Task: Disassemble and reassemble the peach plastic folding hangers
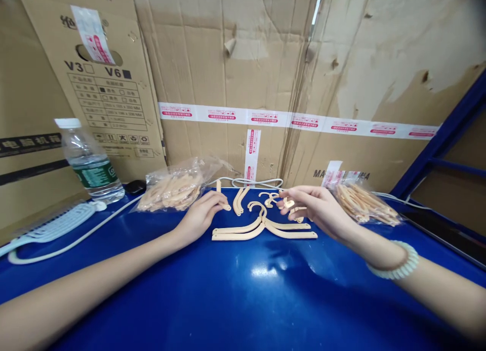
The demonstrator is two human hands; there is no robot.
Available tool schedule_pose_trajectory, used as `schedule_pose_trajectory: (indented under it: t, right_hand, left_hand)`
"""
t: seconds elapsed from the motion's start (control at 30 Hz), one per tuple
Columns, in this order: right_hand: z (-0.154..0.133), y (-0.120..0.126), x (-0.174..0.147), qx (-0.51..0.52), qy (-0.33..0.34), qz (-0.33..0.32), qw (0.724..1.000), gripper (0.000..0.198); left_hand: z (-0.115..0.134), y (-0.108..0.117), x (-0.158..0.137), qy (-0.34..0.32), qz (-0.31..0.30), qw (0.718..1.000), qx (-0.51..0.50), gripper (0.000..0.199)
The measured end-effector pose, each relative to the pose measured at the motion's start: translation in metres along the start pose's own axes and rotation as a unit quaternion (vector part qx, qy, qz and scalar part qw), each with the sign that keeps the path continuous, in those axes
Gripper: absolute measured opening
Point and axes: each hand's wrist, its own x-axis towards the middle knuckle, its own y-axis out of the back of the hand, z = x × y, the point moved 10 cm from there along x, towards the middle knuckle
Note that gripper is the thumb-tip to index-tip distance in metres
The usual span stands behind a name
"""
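Observation:
My left hand (205, 209) has its fingers closed on a pale curved hanger arm (227, 207), whose end shows past the fingertips. To its right lie loose hanger arms (240, 201). In front are two wooden-looking hangers (262, 222), one before the other, their hooks (258, 208) pointing away from me. My right hand (317, 208) hovers with fingers apart over small hook pieces (270, 199) and short parts (299, 214). A pale piece (289, 203) shows between its fingers, seemingly not gripped.
Clear bags of hanger parts lie at the left (172, 189) and right (366, 204). A water bottle (93, 171), a light blue slatted object (56, 222) and a white cable (76, 249) are at left. A dark flat device (451, 234) lies right. Cardboard (228, 78) walls the back.

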Motion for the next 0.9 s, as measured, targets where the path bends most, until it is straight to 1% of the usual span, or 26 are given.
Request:
schedule_pose_trajectory:
  t: [0.07,0.13,0.2,0.3,0.33,0.4,0.43,0.47,0.5,0.57,0.6,0.63,0.7,0.8,0.87,0.9]
  right_hand:
    - [0.018,-0.006,-0.011,0.072,-0.035,0.014,0.997,0.041]
    - [0.033,-0.017,-0.021,0.112,-0.058,0.017,0.992,0.040]
    - [0.044,-0.028,-0.028,0.133,-0.064,0.014,0.989,0.038]
    - [0.052,-0.047,-0.037,0.147,-0.063,-0.018,0.987,0.038]
    - [0.053,-0.053,-0.039,0.153,-0.062,-0.032,0.986,0.038]
    - [0.054,-0.063,-0.042,0.165,-0.058,-0.062,0.983,0.039]
    - [0.055,-0.066,-0.044,0.172,-0.055,-0.072,0.981,0.038]
    - [0.055,-0.068,-0.045,0.180,-0.051,-0.078,0.979,0.038]
    - [0.055,-0.069,-0.045,0.188,-0.049,-0.083,0.977,0.038]
    - [0.056,-0.069,-0.046,0.203,-0.041,-0.084,0.975,0.044]
    - [0.056,-0.068,-0.046,0.209,-0.037,-0.081,0.974,0.047]
    - [0.056,-0.067,-0.045,0.213,-0.032,-0.076,0.974,0.047]
    - [0.056,-0.064,-0.044,0.214,-0.026,-0.066,0.974,0.043]
    - [0.056,-0.063,-0.044,0.192,-0.022,-0.067,0.979,0.030]
    - [0.057,-0.062,-0.044,0.172,-0.026,-0.070,0.982,0.021]
    - [0.058,-0.062,-0.044,0.167,-0.032,-0.071,0.983,0.020]
  left_hand:
    - [0.009,0.007,0.000,0.007,0.029,0.999,-0.023,0.020]
    - [0.021,0.007,-0.002,0.016,0.039,0.998,-0.052,0.019]
    - [0.032,0.002,-0.005,0.034,0.040,0.995,-0.086,0.015]
    - [0.045,-0.010,-0.013,0.073,0.039,0.986,-0.143,0.014]
    - [0.043,-0.016,-0.017,0.112,0.038,0.971,-0.208,0.019]
    - [0.042,-0.028,-0.024,0.167,0.029,0.934,-0.316,0.043]
    - [0.042,-0.033,-0.027,0.186,0.027,0.916,-0.353,0.053]
    - [0.041,-0.036,-0.030,0.201,0.025,0.906,-0.372,0.058]
    - [0.040,-0.038,-0.032,0.214,0.021,0.901,-0.376,0.054]
    - [0.038,-0.042,-0.035,0.232,0.010,0.902,-0.365,0.033]
    - [0.037,-0.043,-0.036,0.232,0.004,0.903,-0.362,0.023]
    - [0.038,-0.045,-0.037,0.226,-0.001,0.903,-0.365,0.018]
    - [0.042,-0.049,-0.037,0.207,-0.016,0.899,-0.385,0.019]
    - [0.049,-0.058,-0.040,0.199,-0.052,0.892,-0.403,0.020]
    - [0.051,-0.060,-0.042,0.195,-0.062,0.895,-0.396,0.020]
    - [0.053,-0.059,-0.042,0.190,-0.063,0.900,-0.387,0.021]
